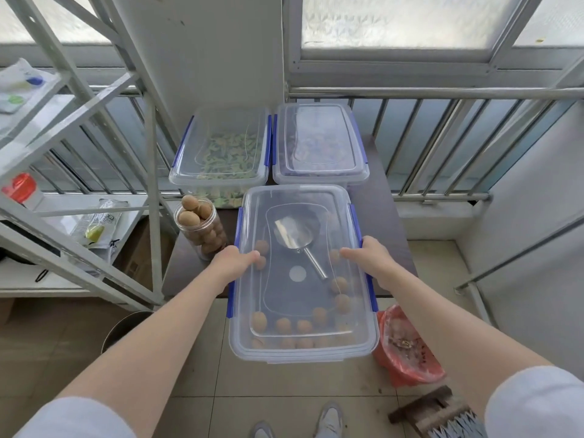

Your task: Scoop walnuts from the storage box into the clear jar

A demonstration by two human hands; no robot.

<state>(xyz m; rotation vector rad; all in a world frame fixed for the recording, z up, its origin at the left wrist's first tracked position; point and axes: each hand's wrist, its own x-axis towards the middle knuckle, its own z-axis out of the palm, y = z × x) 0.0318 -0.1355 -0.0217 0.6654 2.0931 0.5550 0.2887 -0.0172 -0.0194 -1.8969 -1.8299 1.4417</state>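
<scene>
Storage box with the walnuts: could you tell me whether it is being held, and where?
Yes: left hand and right hand grip the lidded storage box at its long side edges.

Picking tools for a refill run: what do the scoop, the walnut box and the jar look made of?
Scoop: bare metal, probably steel, with a shiny silver glare.
Walnut box: clear, slightly cloudy plastic; walnuts show through the lid; blue clips look like plastic too.
Jar: clear and smooth, likely plastic, though glass can't be ruled out.
</scene>
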